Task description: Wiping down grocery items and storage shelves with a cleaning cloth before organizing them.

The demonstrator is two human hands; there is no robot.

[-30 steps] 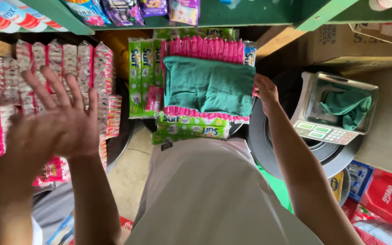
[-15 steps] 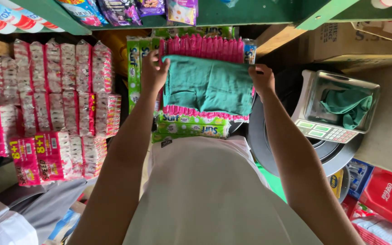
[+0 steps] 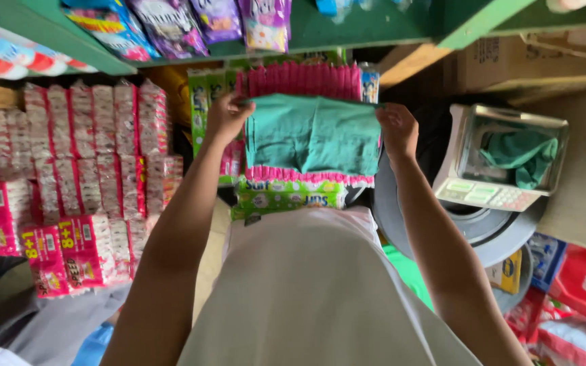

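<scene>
A folded green cloth [image 3: 313,135] with a pink frilled edge lies on stacked green sachet packs [image 3: 286,196]. My left hand [image 3: 225,116] pinches the cloth's upper left corner. My right hand [image 3: 396,129] grips its upper right corner. Both arms reach forward over my light shirt. A row of pink frill [image 3: 303,80] shows behind the cloth's top edge.
Strips of pink and white sachets [image 3: 89,169] hang at the left. A weighing scale [image 3: 503,159] with another green cloth in its pan stands on grey basins at the right. Green shelves [image 3: 347,30] with snack packets run above. Red packs [image 3: 584,285] lie lower right.
My left hand, raised open at the left a second ago, has come over and taken the cloth's left corner. My right hand stays on the right corner.
</scene>
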